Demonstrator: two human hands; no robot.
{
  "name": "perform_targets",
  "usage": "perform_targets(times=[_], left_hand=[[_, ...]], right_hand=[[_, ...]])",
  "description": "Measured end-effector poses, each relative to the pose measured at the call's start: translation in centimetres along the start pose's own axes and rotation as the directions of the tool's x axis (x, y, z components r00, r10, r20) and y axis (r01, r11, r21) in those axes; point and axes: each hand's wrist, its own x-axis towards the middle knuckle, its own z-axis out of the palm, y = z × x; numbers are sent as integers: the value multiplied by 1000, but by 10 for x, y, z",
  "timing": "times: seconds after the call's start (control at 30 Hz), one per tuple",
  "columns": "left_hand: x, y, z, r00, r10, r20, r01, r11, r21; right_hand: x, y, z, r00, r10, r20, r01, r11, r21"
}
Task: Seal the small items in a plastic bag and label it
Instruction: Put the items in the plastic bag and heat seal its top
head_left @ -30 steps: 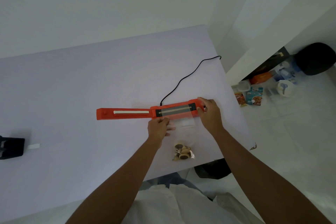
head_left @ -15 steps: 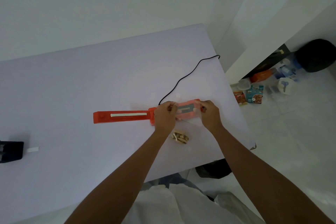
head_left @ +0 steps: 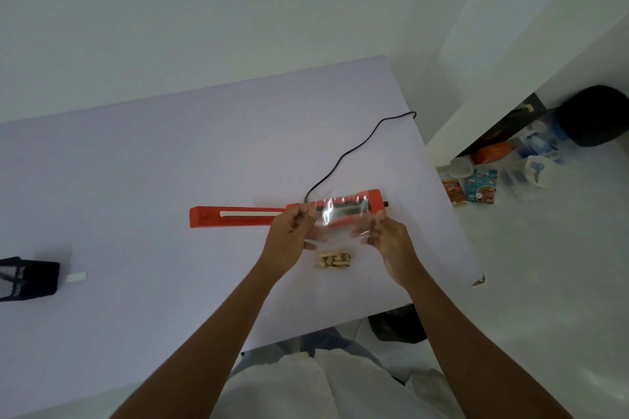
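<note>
Two hands, left hand (head_left: 288, 232) and right hand (head_left: 392, 239), one clear plastic bag (head_left: 342, 218), one bunch of small tan items (head_left: 333, 261) too huddled to count, one orange heat sealer (head_left: 238, 216), one black cord (head_left: 357, 146), one black mesh holder (head_left: 29, 278) at left, one white slip (head_left: 76, 276)

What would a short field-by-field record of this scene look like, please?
left hand: pinches the left edge of the plastic bag
right hand: holds the bag's right edge
plastic bag: clear, held in front of the orange sealer
small items: tan, below the hands, apparently in the bag's bottom
orange sealer: lies on the white table, black cord attached
</note>
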Motion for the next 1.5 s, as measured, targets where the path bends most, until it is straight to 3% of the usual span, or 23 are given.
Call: perform_targets(times=[0.17,0.6,0.83,0.93,1.03,1.17,1.5], left_hand=[[-30,2,-39,999,36,-17,-37,997,-66],[-122,-8,-218,987,77,-144,-95,988,-119],[-134,-38,-323,981,33,-191,-67,982,-175],[-128,-60,-356,985,38,-170,-44,998,-34],[-121,-85,-377,998,-16,-56,23,992,122],[-107,-116,-389,997,-80,-9,81,986,146],[-63,-138,-375,937,-310,-160,329,938,110]], right_hand=[[-11,-7,39,987,-100,127,121,978,-170],[-21,36,226,916,93,389,57,933,-356],[-20,77,332,932,145,332,-1,917,-398],[-16,85,359,937,176,301,-56,928,-370],[-10,89,375,941,224,255,-119,921,-372],[3,90,387,943,287,170,-203,897,-392],[37,106,383,946,324,-17,-299,851,-431]])
